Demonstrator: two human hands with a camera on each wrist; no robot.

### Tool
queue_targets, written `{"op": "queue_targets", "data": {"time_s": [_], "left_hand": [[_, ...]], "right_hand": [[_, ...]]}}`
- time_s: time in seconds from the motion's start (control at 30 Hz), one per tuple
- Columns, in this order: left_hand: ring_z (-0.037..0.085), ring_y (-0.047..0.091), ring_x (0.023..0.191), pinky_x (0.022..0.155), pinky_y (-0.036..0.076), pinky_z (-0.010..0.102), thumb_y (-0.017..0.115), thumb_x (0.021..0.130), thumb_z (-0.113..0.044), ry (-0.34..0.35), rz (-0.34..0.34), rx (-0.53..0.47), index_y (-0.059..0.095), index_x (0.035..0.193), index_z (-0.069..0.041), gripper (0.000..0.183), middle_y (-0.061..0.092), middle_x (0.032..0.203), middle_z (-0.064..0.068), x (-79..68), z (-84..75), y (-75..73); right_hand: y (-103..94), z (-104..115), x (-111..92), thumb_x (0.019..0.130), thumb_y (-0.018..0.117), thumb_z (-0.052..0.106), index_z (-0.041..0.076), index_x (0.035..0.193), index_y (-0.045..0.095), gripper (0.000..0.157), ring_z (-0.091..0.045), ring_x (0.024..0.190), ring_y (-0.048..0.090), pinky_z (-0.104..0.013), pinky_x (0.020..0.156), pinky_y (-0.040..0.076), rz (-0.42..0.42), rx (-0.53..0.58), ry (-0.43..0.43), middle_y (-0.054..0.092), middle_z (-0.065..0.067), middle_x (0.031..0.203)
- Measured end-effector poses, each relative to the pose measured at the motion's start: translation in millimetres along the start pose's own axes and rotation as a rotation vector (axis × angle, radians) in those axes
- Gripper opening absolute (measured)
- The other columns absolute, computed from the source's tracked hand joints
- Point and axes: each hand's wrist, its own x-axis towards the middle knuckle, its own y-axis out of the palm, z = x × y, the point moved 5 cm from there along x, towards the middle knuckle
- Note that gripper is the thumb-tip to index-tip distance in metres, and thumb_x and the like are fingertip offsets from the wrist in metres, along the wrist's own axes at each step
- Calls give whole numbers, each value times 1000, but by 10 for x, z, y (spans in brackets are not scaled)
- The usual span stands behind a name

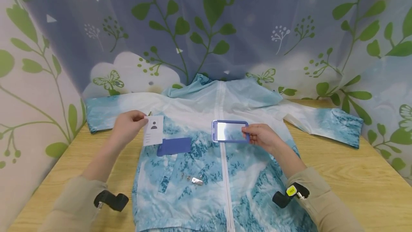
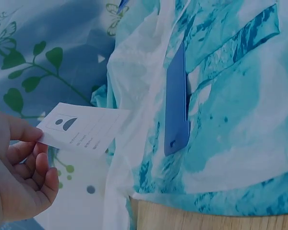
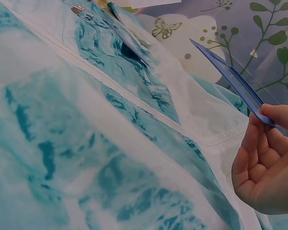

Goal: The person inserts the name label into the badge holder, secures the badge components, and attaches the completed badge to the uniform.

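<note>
Between thumb and fingers, my left hand pinches a white ID card by its upper left edge; a person icon and small lines of text are printed on it. My right hand pinches one end of a blue badge holder frame with a shiny clear window, held above the jacket. In the right wrist view the frame appears edge-on and tilted. A flat blue cover plate lies on the jacket, just below the card. Lower down rests a small metal badge clip.
The blue and white zip jacket is spread with both sleeves out on a wooden table. A leaf-patterned curtain stands behind and at both sides. A small greenish item shows behind the card's top edge.
</note>
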Motion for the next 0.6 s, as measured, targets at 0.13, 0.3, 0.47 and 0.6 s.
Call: {"op": "queue_targets", "data": {"time_s": [0.13,0.3,0.47,0.6], "left_hand": [[30,49,88,69,41,35,53,93,-14,28,-6,-18,60,103,5,23,60,104,21,17,-67,48],[29,52,88,72,44,35,53,93,-14,59,-20,-15,62,101,2,20,62,101,18,20,-170,106],[28,53,87,73,46,36,54,93,-14,115,-32,-11,64,102,0,19,62,97,15,30,-299,154],[28,54,88,74,46,37,54,93,-14,157,-35,-25,64,102,-1,19,63,99,15,48,-366,199]], "right_hand": [[16,8,1,95,54,20,3,85,63,21,-12,65,49,-28,68,42,4,1,-2,60,0,76],[45,11,-2,95,53,18,4,84,63,20,-12,65,50,-28,67,42,13,0,-5,59,0,76],[67,28,-12,95,53,17,5,82,63,20,-12,64,50,-28,67,42,18,8,-15,59,0,75],[72,35,-13,95,53,17,6,81,64,21,-11,64,50,-28,66,42,27,13,-23,59,0,74]]}}
